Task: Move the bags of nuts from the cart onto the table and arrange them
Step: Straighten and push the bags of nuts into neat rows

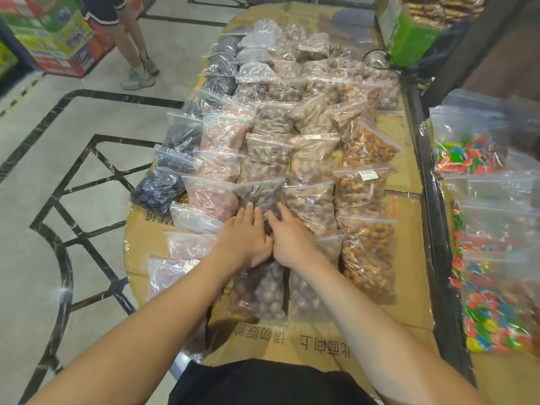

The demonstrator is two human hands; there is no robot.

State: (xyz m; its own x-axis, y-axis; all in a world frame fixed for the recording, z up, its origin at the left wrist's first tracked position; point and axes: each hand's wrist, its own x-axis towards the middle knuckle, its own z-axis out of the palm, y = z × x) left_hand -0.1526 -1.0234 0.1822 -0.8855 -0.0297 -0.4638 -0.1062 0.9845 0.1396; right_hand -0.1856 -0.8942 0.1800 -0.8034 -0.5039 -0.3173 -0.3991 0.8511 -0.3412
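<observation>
Several clear zip bags of nuts lie in overlapping rows on the cardboard-covered table (409, 290). My left hand (244, 238) and my right hand (290, 239) rest side by side, fingers spread, palms down on a bag of dark nuts (260, 191) in the middle row. Neither hand grips it. Below my wrists lies another bag of brown round nuts (264, 293). Bags of golden nuts (366, 252) form the right row, pinkish nuts (210, 194) the left, dark bluish ones (157, 191) the far left. No cart can be made out.
To the right, a second surface carries bags of coloured candy (493, 323). A green box (409, 33) stands at the table's far right. A person's legs (131, 48) stand on the tiled floor at top left beside stacked cartons (58, 39).
</observation>
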